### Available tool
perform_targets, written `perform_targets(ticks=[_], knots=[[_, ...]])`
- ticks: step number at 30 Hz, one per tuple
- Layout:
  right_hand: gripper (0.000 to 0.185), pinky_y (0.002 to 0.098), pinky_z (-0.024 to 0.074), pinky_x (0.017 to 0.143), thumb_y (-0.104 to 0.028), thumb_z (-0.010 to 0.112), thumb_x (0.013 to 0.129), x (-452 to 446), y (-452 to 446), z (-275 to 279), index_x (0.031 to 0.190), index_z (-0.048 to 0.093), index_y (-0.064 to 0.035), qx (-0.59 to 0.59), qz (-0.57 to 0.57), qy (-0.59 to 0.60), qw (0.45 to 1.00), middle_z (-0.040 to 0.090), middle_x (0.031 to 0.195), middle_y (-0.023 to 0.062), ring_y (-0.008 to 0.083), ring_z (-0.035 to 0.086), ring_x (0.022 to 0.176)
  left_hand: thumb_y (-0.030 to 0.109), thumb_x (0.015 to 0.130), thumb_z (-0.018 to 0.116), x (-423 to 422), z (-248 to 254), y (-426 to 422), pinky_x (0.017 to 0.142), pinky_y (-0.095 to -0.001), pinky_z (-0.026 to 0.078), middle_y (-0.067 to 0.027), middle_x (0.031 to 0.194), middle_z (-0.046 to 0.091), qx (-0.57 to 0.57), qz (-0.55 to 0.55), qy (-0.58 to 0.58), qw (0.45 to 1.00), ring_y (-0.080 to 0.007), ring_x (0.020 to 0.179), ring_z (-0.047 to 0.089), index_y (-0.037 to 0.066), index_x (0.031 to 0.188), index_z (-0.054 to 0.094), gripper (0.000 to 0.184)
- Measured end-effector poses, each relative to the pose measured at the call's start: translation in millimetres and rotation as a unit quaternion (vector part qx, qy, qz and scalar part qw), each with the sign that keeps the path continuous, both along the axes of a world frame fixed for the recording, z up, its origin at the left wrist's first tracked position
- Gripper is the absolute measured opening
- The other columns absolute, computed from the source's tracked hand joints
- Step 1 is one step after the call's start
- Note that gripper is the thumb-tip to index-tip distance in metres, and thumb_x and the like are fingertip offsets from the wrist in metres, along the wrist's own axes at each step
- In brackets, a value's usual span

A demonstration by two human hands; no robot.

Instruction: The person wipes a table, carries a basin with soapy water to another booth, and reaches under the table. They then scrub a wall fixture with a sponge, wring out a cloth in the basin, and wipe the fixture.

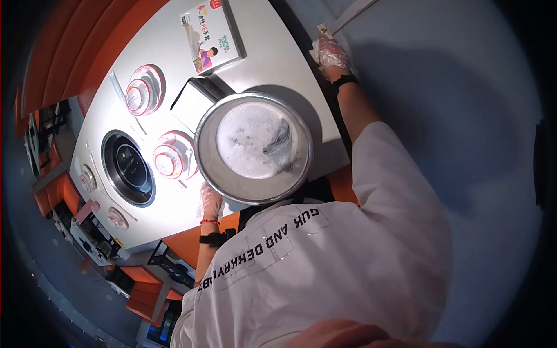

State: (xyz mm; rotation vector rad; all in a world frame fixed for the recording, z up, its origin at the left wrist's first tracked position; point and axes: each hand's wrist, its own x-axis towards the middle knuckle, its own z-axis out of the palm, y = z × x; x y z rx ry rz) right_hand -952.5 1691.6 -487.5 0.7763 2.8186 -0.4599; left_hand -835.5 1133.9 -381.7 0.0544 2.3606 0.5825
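Note:
My left hand (211, 202), in a clear plastic glove, is at the lower left rim of a large metal basin (209, 180). Its fingers are partly hidden by the rim and blurred by glare. White foam (246, 136) and a grey, wet-looking item (281, 145) fill the middle of the basin. My right hand (332, 55), also gloved, is stretched out past the table's edge. Its fingers are closed round a small off-white cloth (324, 32), which touches a pale narrow bar (351, 16).
On the white table (261, 61) are a glove box (210, 37), a dark-sided holder (200, 101), stacked red-rimmed dishes (169, 164) and a round black cooker (129, 168). Orange seating (69, 49) runs along the far side.

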Motion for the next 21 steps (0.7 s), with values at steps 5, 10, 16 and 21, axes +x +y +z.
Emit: perform_targets(ticks=[5, 10, 16, 21], knots=[[0.037, 0.0468, 0.0535, 0.087, -0.031, 0.044, 0.100, 0, 0, -17, 0.128, 0.055, -0.0093, -0.033, -0.075, -0.003, 0.997, 0.065, 0.119, 0.0205, 0.0379, 0.066, 0.104, 0.005, 0.092, 0.054, 1, 13, 10, 0.090, -0.0342, 0.050, -0.0171, 0.108, 0.069, 0.012, 0.066, -0.009, 0.998, -0.0297, 0.104, 0.065, -0.002, 0.115, 0.061, 0.025], [0.048, 0.0445, 0.0512, 0.089, -0.043, 0.032, 0.103, 8, 1, -14, 0.121, 0.060, -0.0089, -0.113, -0.162, 0.019, 0.980, 0.068, 0.114, 0.0180, 0.0377, 0.065, 0.107, 0.018, 0.091, 0.057, -6, 27, 24, 0.087, -0.0404, 0.049, -0.0224, 0.107, 0.068, 0.046, 0.117, -0.014, 0.992, -0.0393, 0.100, 0.062, -0.004, 0.112, 0.064, 0.031], [0.059, 0.0434, 0.0486, 0.092, -0.050, 0.025, 0.102, 20, -18, 28, 0.115, 0.065, -0.0087, -0.163, -0.283, 0.008, 0.945, 0.068, 0.115, 0.0171, 0.0381, 0.063, 0.108, 0.008, 0.091, 0.055, 4, -20, -14, 0.087, -0.0369, 0.051, -0.0190, 0.108, 0.069, 0.020, 0.027, 0.016, 0.999, -0.0334, 0.099, 0.065, -0.003, 0.118, 0.060, 0.030], [0.059, 0.0460, 0.0486, 0.090, -0.051, 0.027, 0.101, 30, -11, 16, 0.113, 0.064, -0.0061, -0.140, -0.257, -0.039, 0.956, 0.066, 0.116, 0.0187, 0.0406, 0.062, 0.109, 0.001, 0.091, 0.053, -5, 7, 12, 0.090, -0.0333, 0.050, -0.0188, 0.116, 0.068, 0.070, 0.127, -0.021, 0.989, -0.0303, 0.105, 0.065, -0.003, 0.126, 0.056, 0.035]])
